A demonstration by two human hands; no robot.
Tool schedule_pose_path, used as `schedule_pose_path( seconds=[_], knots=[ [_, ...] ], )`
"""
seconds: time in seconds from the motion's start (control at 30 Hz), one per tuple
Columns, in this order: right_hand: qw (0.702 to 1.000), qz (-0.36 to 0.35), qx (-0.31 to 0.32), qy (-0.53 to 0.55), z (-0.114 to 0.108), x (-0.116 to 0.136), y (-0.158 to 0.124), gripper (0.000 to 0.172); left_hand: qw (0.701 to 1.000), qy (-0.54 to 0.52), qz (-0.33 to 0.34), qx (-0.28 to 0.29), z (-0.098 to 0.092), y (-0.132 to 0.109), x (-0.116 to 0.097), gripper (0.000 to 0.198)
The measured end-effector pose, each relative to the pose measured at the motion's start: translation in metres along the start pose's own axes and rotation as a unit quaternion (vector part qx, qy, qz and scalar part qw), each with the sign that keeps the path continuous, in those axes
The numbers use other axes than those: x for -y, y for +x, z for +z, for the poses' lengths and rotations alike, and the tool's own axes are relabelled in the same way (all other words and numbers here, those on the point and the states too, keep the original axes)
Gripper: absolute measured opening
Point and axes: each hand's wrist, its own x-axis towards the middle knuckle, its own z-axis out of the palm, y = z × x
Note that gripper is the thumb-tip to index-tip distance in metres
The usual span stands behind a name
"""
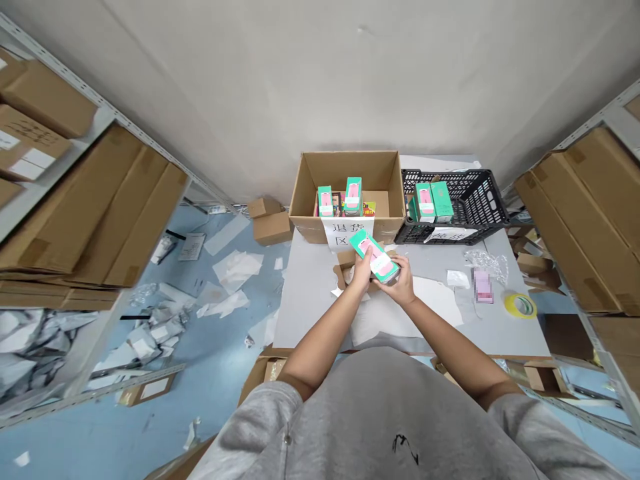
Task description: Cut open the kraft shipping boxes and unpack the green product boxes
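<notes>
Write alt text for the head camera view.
The left hand and right hand hold a teal and pink product box over a grey table. Beyond it stand an open cardboard carton holding similar boxes and a black plastic crate holding two more. Shelves of flattened cartons flank the view.

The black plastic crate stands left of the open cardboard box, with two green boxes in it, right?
Not left: the head view shows the crate standing right of the cardboard box, with two green boxes in it.
</notes>
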Motion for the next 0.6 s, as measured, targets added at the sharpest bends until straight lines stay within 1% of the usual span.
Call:
schedule_pose_path(
  seconds=[0.07, 0.1, 0.17, 0.27, 0.37, 0.47, 0.57, 0.6],
  knots=[
    [0.998, -0.027, 0.028, 0.041, 0.0, 0.005, 0.003, 0.086, 0.999, -0.015, 0.032, -0.02, -0.003, -0.001, -0.009, 0.068],
    [0.997, -0.029, 0.037, 0.062, 0.0, 0.007, 0.007, 0.083, 0.999, -0.014, 0.045, -0.019, -0.007, -0.002, -0.013, 0.065],
    [0.994, -0.003, 0.046, 0.097, 0.002, 0.01, 0.016, 0.078, 0.998, -0.01, 0.059, -0.005, -0.015, -0.004, -0.021, 0.06],
    [0.984, 0.04, 0.082, 0.151, 0.01, 0.012, 0.032, 0.082, 0.997, 0.012, 0.073, 0.003, -0.021, -0.006, -0.029, 0.059],
    [0.973, 0.054, 0.119, 0.189, 0.018, 0.01, 0.042, 0.088, 0.995, 0.053, 0.087, -0.003, -0.02, -0.004, -0.032, 0.062],
    [0.97, 0.063, 0.12, 0.199, 0.022, 0.006, 0.043, 0.09, 0.993, 0.087, 0.085, -0.006, -0.02, -0.002, -0.031, 0.061],
    [0.97, 0.069, 0.105, 0.207, 0.022, 0.005, 0.039, 0.087, 0.994, 0.078, 0.077, -0.005, -0.021, 0.001, -0.025, 0.06],
    [0.971, 0.069, 0.099, 0.205, 0.022, 0.006, 0.038, 0.086, 0.996, 0.056, 0.068, -0.013, -0.02, 0.001, -0.023, 0.059]
  ],
)
